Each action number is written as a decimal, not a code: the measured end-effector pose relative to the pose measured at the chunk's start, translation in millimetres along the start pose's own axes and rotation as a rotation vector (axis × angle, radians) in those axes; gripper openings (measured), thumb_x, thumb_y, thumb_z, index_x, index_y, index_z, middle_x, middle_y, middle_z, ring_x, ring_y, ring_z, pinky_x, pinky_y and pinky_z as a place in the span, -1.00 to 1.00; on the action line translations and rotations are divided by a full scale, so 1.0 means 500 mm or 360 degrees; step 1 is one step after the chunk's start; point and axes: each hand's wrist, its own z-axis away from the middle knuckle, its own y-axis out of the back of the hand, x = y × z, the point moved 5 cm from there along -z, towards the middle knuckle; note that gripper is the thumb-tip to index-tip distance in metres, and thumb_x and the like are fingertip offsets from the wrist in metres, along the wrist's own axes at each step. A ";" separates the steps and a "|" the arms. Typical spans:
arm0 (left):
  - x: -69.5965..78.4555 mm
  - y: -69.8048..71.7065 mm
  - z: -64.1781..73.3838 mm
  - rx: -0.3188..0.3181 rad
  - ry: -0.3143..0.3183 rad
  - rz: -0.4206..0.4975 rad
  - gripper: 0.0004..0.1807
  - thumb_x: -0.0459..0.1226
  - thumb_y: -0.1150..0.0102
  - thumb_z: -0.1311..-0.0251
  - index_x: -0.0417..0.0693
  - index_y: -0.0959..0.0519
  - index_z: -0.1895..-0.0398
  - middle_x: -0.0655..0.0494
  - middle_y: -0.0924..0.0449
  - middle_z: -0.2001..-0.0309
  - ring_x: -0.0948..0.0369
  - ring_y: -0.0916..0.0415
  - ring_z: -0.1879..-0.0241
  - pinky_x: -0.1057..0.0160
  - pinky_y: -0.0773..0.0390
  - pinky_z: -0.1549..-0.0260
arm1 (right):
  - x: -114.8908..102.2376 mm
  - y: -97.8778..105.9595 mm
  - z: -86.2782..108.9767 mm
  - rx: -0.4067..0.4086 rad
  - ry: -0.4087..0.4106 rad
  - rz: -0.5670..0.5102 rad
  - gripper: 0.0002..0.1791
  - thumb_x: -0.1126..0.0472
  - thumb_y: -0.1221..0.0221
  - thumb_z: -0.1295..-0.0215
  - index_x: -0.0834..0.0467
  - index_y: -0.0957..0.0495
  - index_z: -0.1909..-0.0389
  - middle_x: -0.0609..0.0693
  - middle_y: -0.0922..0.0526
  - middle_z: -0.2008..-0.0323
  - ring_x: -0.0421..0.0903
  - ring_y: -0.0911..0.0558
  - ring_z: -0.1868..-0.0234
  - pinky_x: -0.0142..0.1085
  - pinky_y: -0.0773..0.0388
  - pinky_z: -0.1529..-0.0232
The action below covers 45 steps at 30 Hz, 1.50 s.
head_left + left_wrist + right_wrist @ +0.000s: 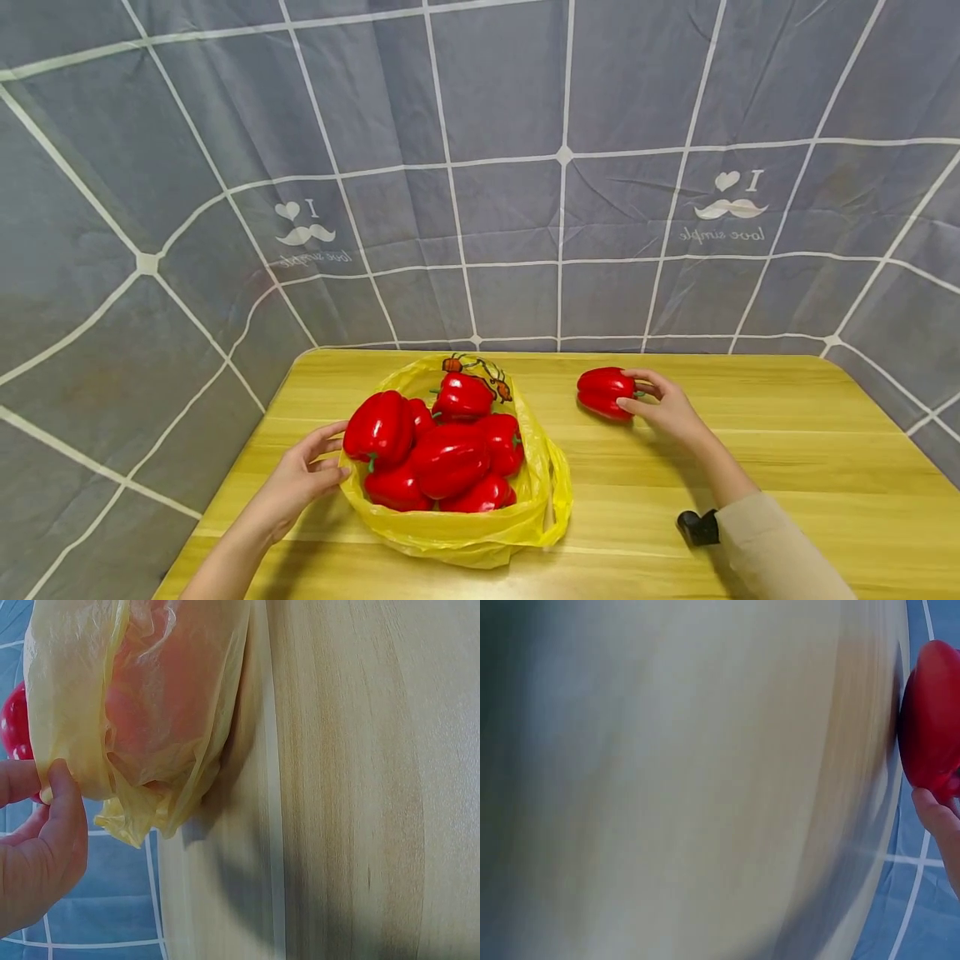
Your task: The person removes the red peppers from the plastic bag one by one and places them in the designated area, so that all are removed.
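A yellow plastic bag stands with its mouth open on the table, full of several red bell peppers. At the bag's left rim my left hand pinches the plastic; in the left wrist view the thumb lies on the outside of the bag. My right hand holds a single red bell pepper by its stem end, low over the table right of the bag. The right wrist view shows the thumb against that pepper, with most of the hand out of frame.
The wooden table spreads under everything. A grey cloth with white grid lines hangs behind and at both sides. A bag handle loop droops on the right, and a small black object shows beside the right sleeve.
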 end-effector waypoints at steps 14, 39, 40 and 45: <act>0.005 -0.001 -0.001 -0.0009 0.0009 0.0007 -0.28 -0.49 -0.12 -0.13 -0.29 -0.08 -0.37 -0.31 -0.21 -0.18 0.18 -0.45 0.20 0.25 -0.56 0.31 | -0.006 -0.027 -0.050 0.0121 0.0081 0.0097 -0.47 0.30 -0.31 -0.09 0.33 -0.40 -0.10 0.34 -0.35 -0.18 0.35 -0.37 -0.15 0.10 -0.40 -0.05; 0.012 -0.002 -0.002 -0.0001 0.0030 0.0037 -0.28 -0.50 -0.09 -0.12 -0.29 -0.07 -0.37 -0.31 -0.20 -0.20 0.21 -0.43 0.22 0.28 -0.56 0.31 | -0.006 -0.047 -0.094 0.0197 0.0052 0.0053 -0.48 0.40 -0.30 -0.04 0.32 -0.40 -0.06 0.31 -0.30 -0.13 0.30 -0.32 -0.16 0.07 -0.36 -0.10; 0.012 -0.002 -0.002 0.0001 0.0032 0.0037 -0.28 -0.50 -0.09 -0.12 -0.29 -0.07 -0.37 -0.31 -0.20 -0.19 0.21 -0.43 0.22 0.28 -0.56 0.31 | -0.006 -0.047 -0.094 0.0199 0.0047 0.0052 -0.48 0.41 -0.30 -0.04 0.33 -0.39 -0.06 0.31 -0.30 -0.13 0.31 -0.32 -0.16 0.07 -0.36 -0.10; 0.012 -0.002 -0.001 0.0004 0.0042 0.0036 -0.28 -0.50 -0.09 -0.13 -0.28 -0.08 -0.38 -0.30 -0.21 -0.19 0.21 -0.44 0.21 0.28 -0.56 0.32 | -0.008 -0.047 -0.093 0.0194 0.0033 0.0052 -0.47 0.42 -0.30 -0.04 0.32 -0.38 -0.07 0.31 -0.28 -0.14 0.31 -0.31 -0.17 0.07 -0.37 -0.10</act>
